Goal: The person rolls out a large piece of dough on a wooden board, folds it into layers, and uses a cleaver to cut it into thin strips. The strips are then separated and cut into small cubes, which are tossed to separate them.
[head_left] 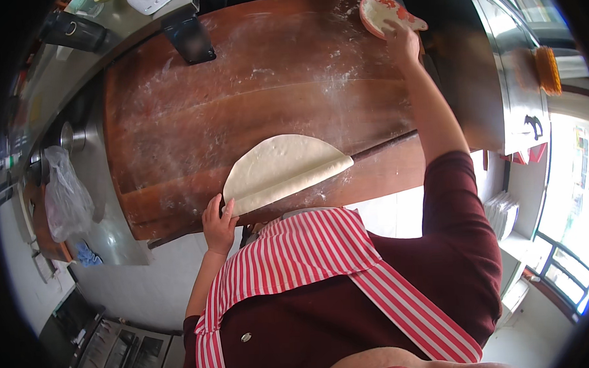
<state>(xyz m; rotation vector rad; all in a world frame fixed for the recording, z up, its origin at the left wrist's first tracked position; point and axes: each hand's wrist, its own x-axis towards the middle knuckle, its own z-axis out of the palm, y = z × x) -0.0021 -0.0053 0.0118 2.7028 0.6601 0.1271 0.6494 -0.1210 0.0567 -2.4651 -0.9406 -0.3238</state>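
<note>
A thin sheet of pale dough [284, 155] lies near the front of the floured wooden board. Its near edge is wrapped around a long dark rolling pin [387, 144], whose bare right part sticks out past the dough. My left hand [219, 225] rests at the left end of the dough roll, fingers stretched and apart. At the far right corner, my right hand [403, 42] reaches into a pink-red handled dish [368, 19] of white flour [382, 13]. The fingertips there are hidden in the flour, so their grip does not show.
The wooden board [240, 108] is dusted with flour. A black phone-like slab [190, 41] stands at its far edge. To the left, a clear plastic bag [68, 198] and blue cloth [88, 254] lie on a metal counter. A steel cabinet [521, 79] borders the right side.
</note>
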